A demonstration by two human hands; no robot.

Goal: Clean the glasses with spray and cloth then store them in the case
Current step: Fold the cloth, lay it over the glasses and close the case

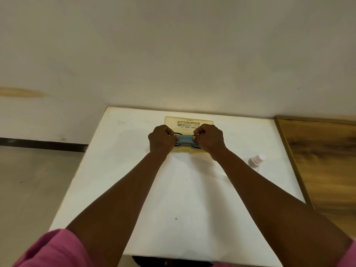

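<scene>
We reach both arms out over the white counter [123, 170] and work near its far edge, which meets the pale wall. Our left hand [161, 139] and right hand [210, 138] are both curled tight, each pinching one end of the blue-grey cloth [185, 140] stretched between them. Dark curves of the glasses [178, 144] show just under the cloth and a thin dark line runs along its top, so the glasses sit wrapped in the cloth between our hands; how much of the frame each hand grips we cannot tell.

Directly beyond our knuckles lies the pale yellow case [189, 120], flat, printed with dark lettering, its far side close to the counter's back edge. Its near part is hidden by our hands.

The spray bottle [257, 160] lies to the right of our right wrist, blurred, near the counter's right edge, where a wooden panel [317, 151] with a lighter border runs alongside.

The widest bare stretch of counter spreads between our forearms and toward the near edge, marked only by a few small dark specks. The left edge drops to a grey floor [28, 180]. Pink sleeves [54, 249] frame the bottom corners.
</scene>
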